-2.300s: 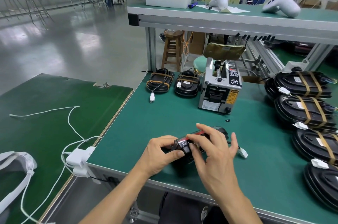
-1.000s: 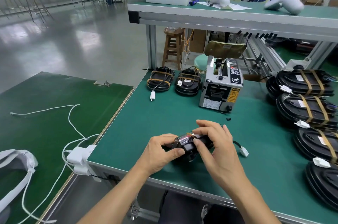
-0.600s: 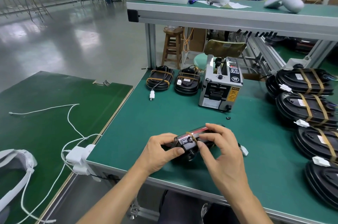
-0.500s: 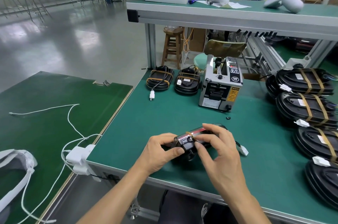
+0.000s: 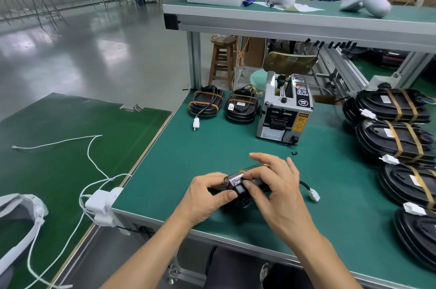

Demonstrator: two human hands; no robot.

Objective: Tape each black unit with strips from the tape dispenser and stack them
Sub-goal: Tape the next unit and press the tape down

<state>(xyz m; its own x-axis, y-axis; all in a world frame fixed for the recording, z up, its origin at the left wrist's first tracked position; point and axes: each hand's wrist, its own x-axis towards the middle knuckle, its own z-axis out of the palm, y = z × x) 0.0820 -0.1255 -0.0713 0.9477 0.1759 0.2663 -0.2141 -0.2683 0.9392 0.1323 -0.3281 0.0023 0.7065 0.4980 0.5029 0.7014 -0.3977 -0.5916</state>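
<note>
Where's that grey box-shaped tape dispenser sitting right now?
The grey box-shaped tape dispenser stands toward the back of the green workbench, just right of two small taped black units and left of the stacks of large black units.

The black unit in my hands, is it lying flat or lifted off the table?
Lifted: both hands grip the black unit on edge.

A black unit (image 5: pixel 243 191) with a shiny silver edge sits on a teal-green bench mat (image 5: pixel 236 142), near a silver tape dispenser (image 5: pixel 284 115) bearing a yellow warning label; black units (image 5: pixel 396 138) at the right are banded in tan tape, their connectors white
</note>
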